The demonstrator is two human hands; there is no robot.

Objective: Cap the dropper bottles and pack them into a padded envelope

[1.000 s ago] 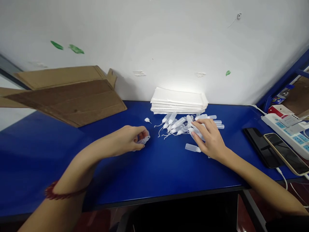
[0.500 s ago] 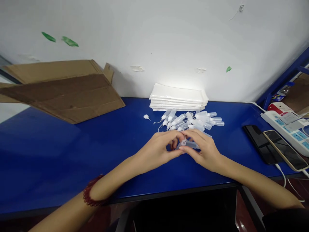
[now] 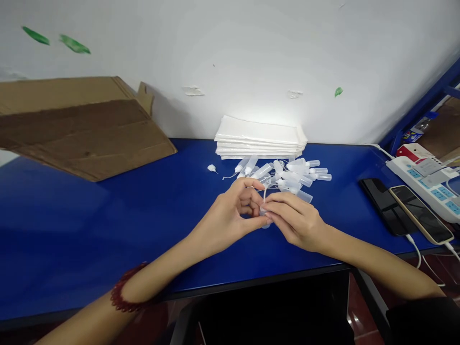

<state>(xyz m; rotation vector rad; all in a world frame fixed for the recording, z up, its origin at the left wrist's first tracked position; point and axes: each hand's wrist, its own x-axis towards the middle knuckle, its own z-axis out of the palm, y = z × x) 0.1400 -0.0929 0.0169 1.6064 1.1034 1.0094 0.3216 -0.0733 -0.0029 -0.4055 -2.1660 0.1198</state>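
Observation:
In front of the pile, both hands meet over a small translucent squeeze bottle [image 3: 263, 211], mostly covered by the fingers. A thin white strap [image 3: 265, 193] rises from its top. My left hand [image 3: 235, 211] is curled, thumb and fingers closed around the bottle's side. My right hand [image 3: 300, 218] pinches at the bottle's top near the strap, fingertips pressed together. Just behind the hands lies a heap of similar small bottles [image 3: 287, 177] with white caps and thin tails. A single white dropper cap [image 3: 212, 168] lies to the heap's left.
Against the wall is a stack of white flat sheets [image 3: 260, 136]. A folded cardboard box [image 3: 89, 129] leans at the left on the blue table [image 3: 143, 215]. Two phones [image 3: 388, 206] with cables and a power strip [image 3: 424, 184] are at the right.
The bottle has turned from lying sideways to end-on between the fingers, its strap now upright. My right fingers have drawn together at its top. The whole view has shifted slightly.

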